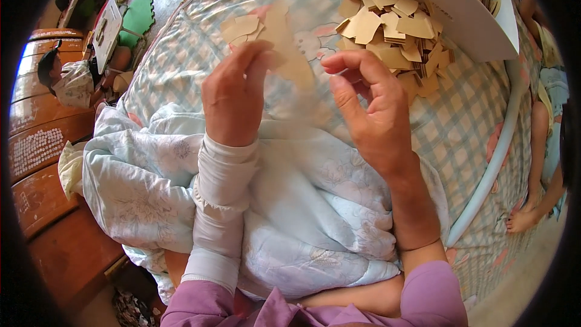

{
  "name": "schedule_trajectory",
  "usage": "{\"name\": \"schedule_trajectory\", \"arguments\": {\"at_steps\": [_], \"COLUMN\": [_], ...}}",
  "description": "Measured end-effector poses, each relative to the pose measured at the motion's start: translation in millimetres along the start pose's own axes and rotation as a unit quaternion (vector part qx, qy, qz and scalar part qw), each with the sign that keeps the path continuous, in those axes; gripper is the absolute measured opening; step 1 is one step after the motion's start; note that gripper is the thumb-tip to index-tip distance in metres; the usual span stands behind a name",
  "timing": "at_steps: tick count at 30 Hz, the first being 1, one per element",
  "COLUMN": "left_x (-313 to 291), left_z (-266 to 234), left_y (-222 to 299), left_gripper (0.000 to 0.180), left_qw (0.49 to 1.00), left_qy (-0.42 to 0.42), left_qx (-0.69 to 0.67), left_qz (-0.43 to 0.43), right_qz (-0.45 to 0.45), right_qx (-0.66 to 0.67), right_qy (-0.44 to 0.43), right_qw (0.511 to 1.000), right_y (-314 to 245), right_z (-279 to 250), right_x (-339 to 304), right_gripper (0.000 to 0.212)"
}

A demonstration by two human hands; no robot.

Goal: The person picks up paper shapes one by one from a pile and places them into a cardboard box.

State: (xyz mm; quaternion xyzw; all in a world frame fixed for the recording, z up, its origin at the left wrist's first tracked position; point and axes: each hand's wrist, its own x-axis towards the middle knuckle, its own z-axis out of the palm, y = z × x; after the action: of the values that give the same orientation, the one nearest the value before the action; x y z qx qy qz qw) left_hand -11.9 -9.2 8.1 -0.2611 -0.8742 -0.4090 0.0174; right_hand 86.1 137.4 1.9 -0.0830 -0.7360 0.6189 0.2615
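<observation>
My left hand, with a white sleeve on its forearm, is closed on the edge of a tan cardboard piece. That piece is smeared by motion, so its outline is hard to make out. To its right is my right hand, raised with curled fingers and the thumb apart from them; nothing shows between them. A few flat tan pieces lie on the checked bedding just beyond my left hand. Past my right hand a large loose heap of cut cardboard pieces spreads over the bedding.
A white box holding more cardboard stands tilted beside the heap. A pale floral quilt covers my lap. At the left, a person is near a small white table and wooden drawers. Another person's bare legs are at the right.
</observation>
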Motion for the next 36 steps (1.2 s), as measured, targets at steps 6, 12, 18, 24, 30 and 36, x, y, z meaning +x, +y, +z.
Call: {"name": "schedule_trajectory", "arguments": {"at_steps": [6, 12, 18, 24, 30, 36], "left_x": [-6, -6, -11, -11, -16, -17], "left_z": [3, 2, 9, 4, 11, 11], "left_y": [13, 21, 23, 25, 30, 25], "left_gripper": [0.018, 0.021, 0.019, 0.021, 0.026, 0.019], "left_qw": [0.957, 0.921, 0.949, 0.952, 0.941, 0.939], "left_qy": [-0.071, -0.079, -0.013, -0.024, -0.117, -0.085], "left_qx": [-0.274, -0.355, -0.308, -0.301, -0.316, -0.33], "left_qz": [-0.067, -0.14, -0.069, -0.06, -0.006, -0.045], "right_qz": [0.137, 0.22, 0.205, 0.19, 0.202, 0.177], "right_qx": [0.031, 0.203, 0.247, 0.138, 0.226, 0.209], "right_qy": [-0.1, -0.069, -0.011, -0.096, 0.011, 0.002], "right_qw": [0.985, 0.952, 0.947, 0.967, 0.953, 0.962], "right_y": [-10, -14, -13, -14, -14, -15], "right_z": [6, 0, 1, 1, 3, 8], "right_x": [-2, -1, 2, -1, 4, 0], "right_gripper": [0.014, 0.01, 0.01, 0.01, 0.009, 0.01]}}
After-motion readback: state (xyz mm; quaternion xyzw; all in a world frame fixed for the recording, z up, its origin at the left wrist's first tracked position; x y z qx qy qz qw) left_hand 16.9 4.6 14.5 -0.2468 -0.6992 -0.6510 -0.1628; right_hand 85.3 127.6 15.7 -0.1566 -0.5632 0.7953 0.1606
